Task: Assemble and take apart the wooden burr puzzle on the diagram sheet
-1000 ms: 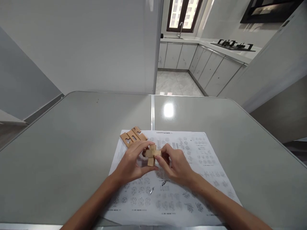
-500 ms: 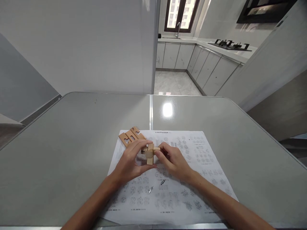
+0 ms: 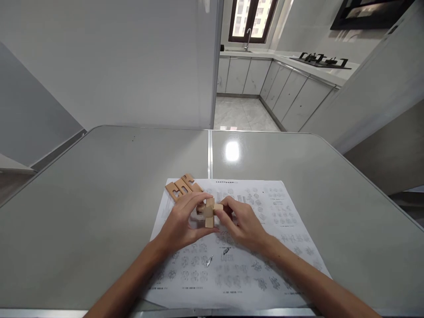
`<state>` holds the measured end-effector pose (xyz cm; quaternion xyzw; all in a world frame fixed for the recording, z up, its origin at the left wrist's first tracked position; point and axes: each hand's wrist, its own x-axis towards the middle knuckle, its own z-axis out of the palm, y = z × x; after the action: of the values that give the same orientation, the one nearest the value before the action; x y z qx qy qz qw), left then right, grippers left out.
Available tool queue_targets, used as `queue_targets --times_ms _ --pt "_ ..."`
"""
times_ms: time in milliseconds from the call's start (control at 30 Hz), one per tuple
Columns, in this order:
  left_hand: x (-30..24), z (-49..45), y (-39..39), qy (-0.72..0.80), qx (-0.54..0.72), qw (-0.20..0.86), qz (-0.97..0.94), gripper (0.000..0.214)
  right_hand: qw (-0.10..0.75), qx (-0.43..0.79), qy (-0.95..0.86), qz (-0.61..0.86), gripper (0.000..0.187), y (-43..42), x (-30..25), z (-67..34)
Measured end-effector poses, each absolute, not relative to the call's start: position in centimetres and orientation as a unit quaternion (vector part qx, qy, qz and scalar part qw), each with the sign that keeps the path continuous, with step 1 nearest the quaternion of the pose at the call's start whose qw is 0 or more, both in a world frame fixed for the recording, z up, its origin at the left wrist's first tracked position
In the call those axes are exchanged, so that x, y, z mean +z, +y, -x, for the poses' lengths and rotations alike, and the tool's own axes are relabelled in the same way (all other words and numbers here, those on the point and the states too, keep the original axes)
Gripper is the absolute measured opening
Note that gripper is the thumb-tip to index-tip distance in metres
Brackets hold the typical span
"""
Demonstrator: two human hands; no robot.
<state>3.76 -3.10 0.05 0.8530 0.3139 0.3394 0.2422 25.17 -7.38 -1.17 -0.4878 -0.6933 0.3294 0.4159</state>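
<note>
head view: wooden puzzle [image 3: 209, 213] over illegible sheet [image 3: 274, 221]

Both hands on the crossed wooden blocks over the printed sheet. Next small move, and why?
Probably the left hand lets go and reaches for one of the flat notched wooden pieces at the far left corner of the white printed sheet, while the right hand steadies the small light-wood cross of interlocked blocks. Those pieces lie loose, nearest the left hand, and both hands pinch the cross.
</note>
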Motion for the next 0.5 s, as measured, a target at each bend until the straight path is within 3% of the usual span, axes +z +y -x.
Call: queue_targets --times_ms 233,433,500 --pt "0.0 -3.86 -3.16 0.292 0.351 0.221 -0.862 0.056 0.416 0.421 -0.642 0.487 0.037 -7.02 -0.99 -25.24" --pt "-0.12 -3.43 -2.95 0.321 0.335 0.33 -0.822 0.087 0.436 0.44 -0.626 0.474 0.038 -7.04 -0.77 -25.24" --pt "-0.12 -3.3 -2.93 0.339 0.332 0.374 -0.797 0.085 0.443 0.421 -0.637 0.47 0.037 -7.09 -0.85 -25.24"
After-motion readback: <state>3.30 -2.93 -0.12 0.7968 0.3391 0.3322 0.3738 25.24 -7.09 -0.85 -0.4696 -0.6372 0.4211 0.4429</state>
